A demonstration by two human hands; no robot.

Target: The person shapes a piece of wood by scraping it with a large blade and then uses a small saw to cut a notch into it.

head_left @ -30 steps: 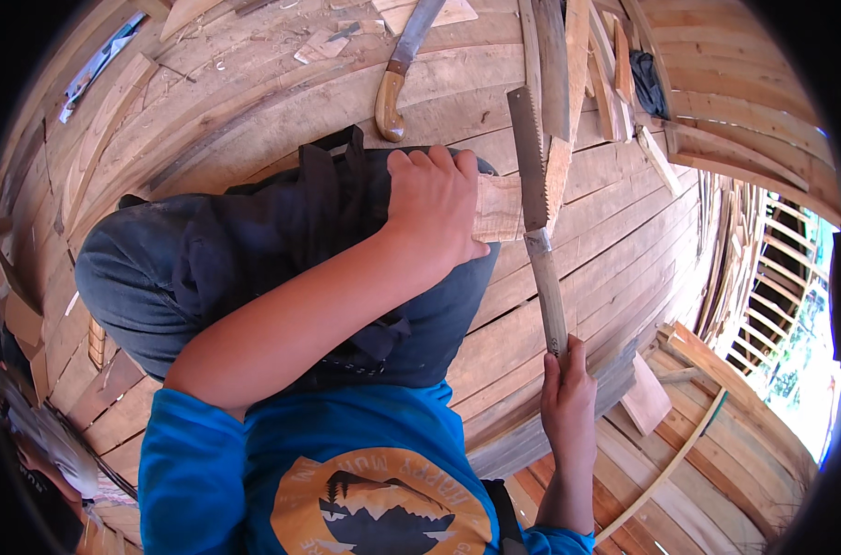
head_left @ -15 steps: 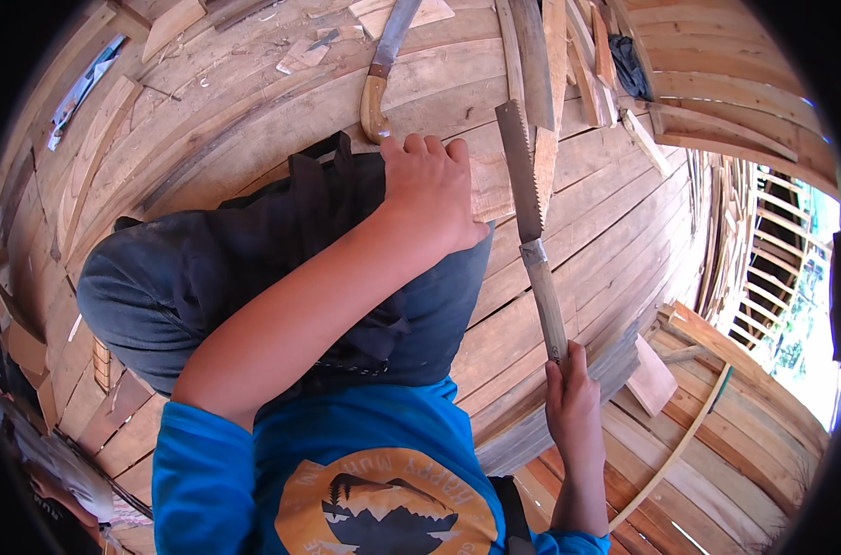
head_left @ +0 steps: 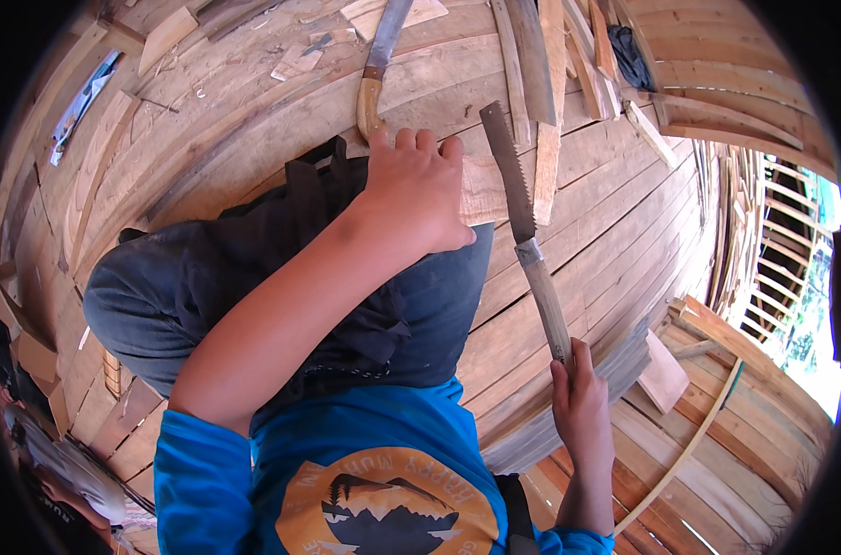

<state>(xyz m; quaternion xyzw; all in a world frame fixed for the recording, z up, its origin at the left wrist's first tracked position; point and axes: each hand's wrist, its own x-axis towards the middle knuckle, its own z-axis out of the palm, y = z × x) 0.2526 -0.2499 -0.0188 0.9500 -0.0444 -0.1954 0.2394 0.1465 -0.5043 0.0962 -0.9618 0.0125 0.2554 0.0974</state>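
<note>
My right hand (head_left: 582,398) is closed around the wooden handle of a handsaw (head_left: 529,250). The saw points away from me, its toothed blade tilted slightly left at the right end of a short wooden board (head_left: 485,191). From this angle I cannot tell whether the blade touches the wood. Gripping that board near my knee is my left hand (head_left: 411,190), fingers over its far side and thumb toward the near edge. Most of the board's left part is hidden under the hand. Just beyond my left fingers lies a machete (head_left: 371,97) with a wooden handle.
Long wooden strips (head_left: 550,129) lie ahead on the curved plank floor (head_left: 614,222). A dark cloth or bag (head_left: 629,57) rests farther right. Wood offcuts (head_left: 300,60) are scattered at the far left. A drop edge (head_left: 568,398) runs beside my right arm, with lower planks (head_left: 688,462) beyond.
The saw has tilted, its tip swinging left over the board's end while the handle shifts slightly right. My left hand has moved a little left in view, still on the board.
</note>
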